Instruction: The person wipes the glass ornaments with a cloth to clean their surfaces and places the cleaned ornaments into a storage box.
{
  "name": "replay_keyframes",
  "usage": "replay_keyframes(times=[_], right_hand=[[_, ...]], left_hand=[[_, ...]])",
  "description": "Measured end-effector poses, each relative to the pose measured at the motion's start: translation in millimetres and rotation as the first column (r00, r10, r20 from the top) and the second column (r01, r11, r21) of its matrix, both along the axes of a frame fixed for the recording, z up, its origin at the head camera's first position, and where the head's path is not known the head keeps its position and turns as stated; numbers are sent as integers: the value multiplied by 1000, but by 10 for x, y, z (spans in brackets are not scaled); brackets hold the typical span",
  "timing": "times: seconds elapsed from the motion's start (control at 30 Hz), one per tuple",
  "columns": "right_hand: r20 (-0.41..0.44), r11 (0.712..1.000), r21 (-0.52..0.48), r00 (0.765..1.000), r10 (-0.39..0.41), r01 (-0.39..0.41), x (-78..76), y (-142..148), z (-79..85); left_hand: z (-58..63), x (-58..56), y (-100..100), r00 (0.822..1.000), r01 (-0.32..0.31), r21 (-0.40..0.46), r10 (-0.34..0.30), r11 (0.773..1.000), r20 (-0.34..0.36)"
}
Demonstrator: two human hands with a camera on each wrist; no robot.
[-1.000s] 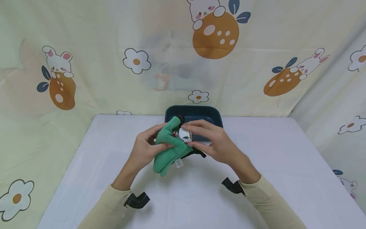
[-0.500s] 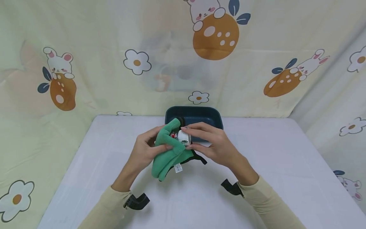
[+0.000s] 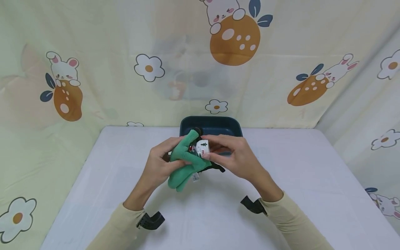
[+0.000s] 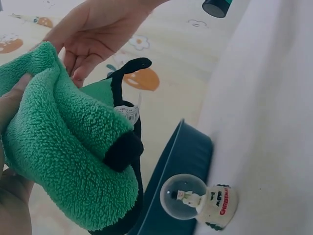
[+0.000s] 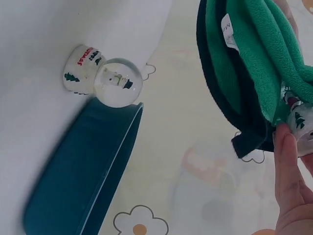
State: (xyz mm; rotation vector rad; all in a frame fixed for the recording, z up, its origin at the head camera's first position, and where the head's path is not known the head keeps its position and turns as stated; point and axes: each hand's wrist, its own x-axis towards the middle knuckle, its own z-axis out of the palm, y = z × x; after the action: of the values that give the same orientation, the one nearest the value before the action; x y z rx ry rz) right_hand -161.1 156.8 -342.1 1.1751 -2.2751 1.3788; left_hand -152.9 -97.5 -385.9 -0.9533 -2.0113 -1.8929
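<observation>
Pinches snow globe (image 3: 201, 147) by base in right hand (image 3: 239, 156), long axis crosswise, dome leftward between folds of green cloth (image 3: 180, 151); grips cloth in left hand (image 3: 160, 164).

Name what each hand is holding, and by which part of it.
The left hand holds the green cloth by its folded left side; the right hand pinches the partly wrapped snow globe by its white base.

light even, soft | faint diffuse shadows on table (image 3: 200, 218) | wrist views dimmer, greyish
</observation>
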Motion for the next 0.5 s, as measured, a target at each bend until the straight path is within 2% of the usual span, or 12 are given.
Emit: replay_keyframes(times=[0.1, 0.17, 0.27, 0.37, 0.5], right_hand=[[67, 1000, 5, 997, -29, 29, 12, -6, 14], [154, 999, 7, 987, -45, 44, 22, -4, 23], [294, 999, 1, 954, -51, 53, 25, 3, 34], [409, 999, -27, 912, -20, 33, 22, 13, 49], [445, 998, -66, 895, 41, -13, 22, 20, 59]], left_hand=[[9, 9, -1, 999, -19, -17, 19, 1000, -30], [9, 14, -1, 997, -42, -38, 40, 998, -59], [20, 25, 2, 991, -80, -65, 72, 995, -114], [25, 27, 2, 985, -96, -64, 86, 993, -151], [23, 30, 2, 987, -83, -39, 77, 996, -140]])
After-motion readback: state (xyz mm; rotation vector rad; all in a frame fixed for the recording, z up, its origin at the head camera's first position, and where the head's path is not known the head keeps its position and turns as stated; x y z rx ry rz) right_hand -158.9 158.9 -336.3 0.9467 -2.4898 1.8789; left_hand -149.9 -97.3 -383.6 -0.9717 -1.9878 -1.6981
